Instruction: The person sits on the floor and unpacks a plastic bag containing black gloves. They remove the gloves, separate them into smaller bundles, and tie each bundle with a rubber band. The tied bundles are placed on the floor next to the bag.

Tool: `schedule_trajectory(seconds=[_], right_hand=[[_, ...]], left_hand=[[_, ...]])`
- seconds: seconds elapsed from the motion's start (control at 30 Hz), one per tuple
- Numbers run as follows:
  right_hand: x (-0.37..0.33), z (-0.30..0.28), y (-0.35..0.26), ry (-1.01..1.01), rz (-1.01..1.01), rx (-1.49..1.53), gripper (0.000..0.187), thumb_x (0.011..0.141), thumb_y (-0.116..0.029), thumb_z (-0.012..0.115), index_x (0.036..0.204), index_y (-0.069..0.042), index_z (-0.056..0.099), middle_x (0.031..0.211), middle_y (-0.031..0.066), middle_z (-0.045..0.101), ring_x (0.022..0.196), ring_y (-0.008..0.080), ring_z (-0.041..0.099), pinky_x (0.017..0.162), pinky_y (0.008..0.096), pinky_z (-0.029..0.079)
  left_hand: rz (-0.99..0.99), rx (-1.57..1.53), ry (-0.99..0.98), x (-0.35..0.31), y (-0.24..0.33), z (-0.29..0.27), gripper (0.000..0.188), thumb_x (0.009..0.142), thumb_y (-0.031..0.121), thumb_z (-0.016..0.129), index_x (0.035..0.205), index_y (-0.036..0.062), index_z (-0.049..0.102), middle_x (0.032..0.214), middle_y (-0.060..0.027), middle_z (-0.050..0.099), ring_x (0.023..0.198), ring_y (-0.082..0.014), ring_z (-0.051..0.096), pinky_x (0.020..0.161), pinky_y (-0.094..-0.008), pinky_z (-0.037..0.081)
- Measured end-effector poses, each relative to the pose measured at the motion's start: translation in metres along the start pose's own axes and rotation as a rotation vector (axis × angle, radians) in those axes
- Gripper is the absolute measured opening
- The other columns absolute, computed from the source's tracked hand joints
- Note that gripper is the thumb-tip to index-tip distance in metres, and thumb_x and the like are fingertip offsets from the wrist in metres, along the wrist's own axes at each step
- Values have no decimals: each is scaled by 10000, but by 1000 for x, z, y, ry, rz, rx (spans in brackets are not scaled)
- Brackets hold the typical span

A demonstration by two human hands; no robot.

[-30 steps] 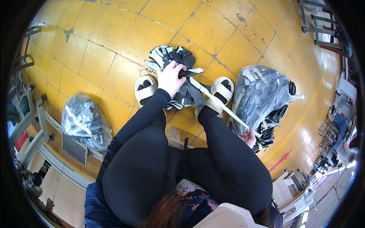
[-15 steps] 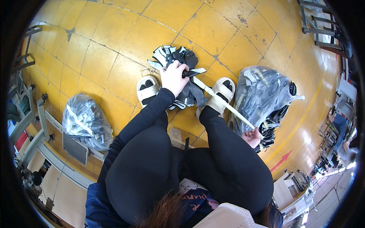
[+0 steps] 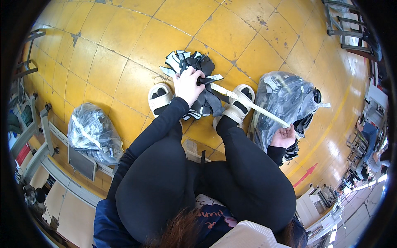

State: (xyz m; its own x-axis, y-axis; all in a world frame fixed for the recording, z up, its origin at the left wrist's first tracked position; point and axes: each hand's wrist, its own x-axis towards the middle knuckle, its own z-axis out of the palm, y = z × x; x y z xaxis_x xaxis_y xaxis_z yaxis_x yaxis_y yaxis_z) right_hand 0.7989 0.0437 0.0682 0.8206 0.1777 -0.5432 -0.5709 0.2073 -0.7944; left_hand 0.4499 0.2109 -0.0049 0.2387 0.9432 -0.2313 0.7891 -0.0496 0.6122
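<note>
A thick bundle of black, grey and white fabric pieces rests on the floor between my sandalled feet. My left hand is closed over its middle, thumb and fingers gripping the dark pieces. A pale, narrow strip runs from the bundle across my right sandal. Its far end is pinched in my right hand, which hangs beside a clear plastic bag of dark pieces. The strip looks fairly taut. How it attaches under my left hand is hidden.
Another filled clear bag stands at the left, by a metal frame. More dark pieces show beside the right-hand bag. My sandals flank the bundle. A dark rack stands at the far right on the yellow tiled floor.
My right hand has moved a little farther out and up to the right, carrying the strip's end with it. My left hand and the bundle have stayed nearly in place.
</note>
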Motion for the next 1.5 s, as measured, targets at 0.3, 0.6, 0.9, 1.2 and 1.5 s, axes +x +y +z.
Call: schedule_trajectory(seconds=[0.3,0.6,0.9,1.2,1.5], right_hand=[[19,5,-1,-56,4,67,132,952,-105,576,988,21,600,661,3,516,539,94,422,509,237,332],[38,16,3,-87,-46,82,137,931,-123,608,975,7,617,618,-24,457,531,87,381,516,248,311],[59,8,4,-128,-67,79,128,934,-102,610,978,18,606,620,-15,504,529,83,435,504,227,339],[3,69,-35,-512,-533,-82,112,918,-43,590,960,33,662,842,86,631,758,147,564,748,296,478],[-108,166,-107,-1218,-1100,-58,233,851,-217,684,656,-136,587,602,-58,452,606,99,386,603,281,275]], left_hand=[[-6,3,-17,0,1,0,271,688,191,748,940,197,650,923,-10,506,967,-198,544,927,-463,311],[-30,0,-19,2,5,0,249,679,197,756,910,196,662,916,-16,493,958,-204,533,910,-469,312],[-46,22,-17,2,3,4,276,667,205,758,927,205,664,940,-2,521,1011,-209,551,936,-519,325],[31,-62,-9,-7,-12,-2,242,716,200,715,948,211,648,949,19,523,1016,-168,553,961,-531,277],[-52,-621,163,3,-2,-55,266,733,-43,574,955,80,657,941,-62,661,919,-234,618,887,-354,457]])
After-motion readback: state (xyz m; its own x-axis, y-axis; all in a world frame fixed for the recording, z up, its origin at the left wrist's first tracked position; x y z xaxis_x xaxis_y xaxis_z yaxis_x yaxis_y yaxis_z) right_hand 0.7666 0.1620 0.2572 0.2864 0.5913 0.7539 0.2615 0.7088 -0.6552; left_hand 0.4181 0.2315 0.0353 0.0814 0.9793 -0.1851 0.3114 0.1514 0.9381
